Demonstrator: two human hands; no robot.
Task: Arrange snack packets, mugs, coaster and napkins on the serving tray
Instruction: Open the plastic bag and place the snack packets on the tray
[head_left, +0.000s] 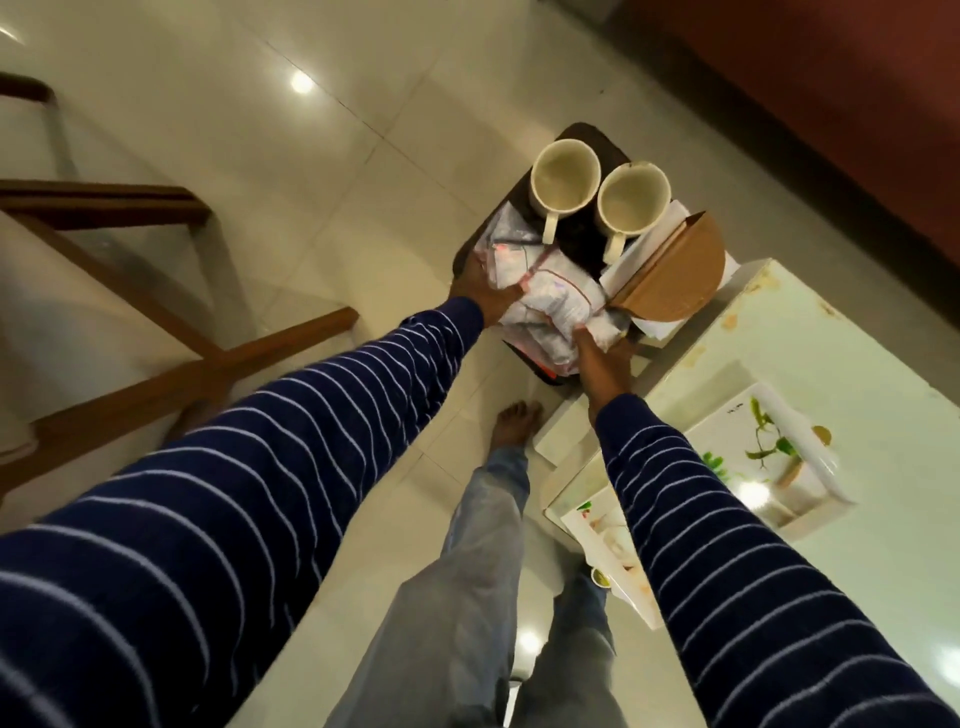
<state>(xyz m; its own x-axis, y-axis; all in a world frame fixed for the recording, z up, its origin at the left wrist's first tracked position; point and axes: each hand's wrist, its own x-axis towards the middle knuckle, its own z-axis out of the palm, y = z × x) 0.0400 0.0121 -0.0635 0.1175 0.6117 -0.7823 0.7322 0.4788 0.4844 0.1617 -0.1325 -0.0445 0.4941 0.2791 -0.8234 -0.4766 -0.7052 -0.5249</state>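
Tray (597, 143): dark, held out over the tiled floor (363, 171), its near right part next to the corner of the pale table (810, 332).
Mugs: two, cream, upright, side by side at the tray's far end; left mug (564, 176), right mug (632, 198); handles point toward the person.
Snack packets (545, 296): crinkled, pale, with red trim, heaped on the tray's near half, just below the mugs.
Coaster (672, 273): brown, half-round, tilted at the tray's right edge, beside the right mug.
Napkins (636, 254): white, under and beside the coaster along the same edge.
Left hand (488, 296): closed on the tray's left edge, fingers against the packets.
Right hand (602, 364): closed on the tray's near right edge, thumb on the packets.
Sleeves: navy with thin white stripes, both arms stretched forward.
Table: carries a white box (763, 457) with a green plant print.
Chair (130, 291): wooden frame, left of the arms.
Bare foot (514, 423): on the floor below the tray.
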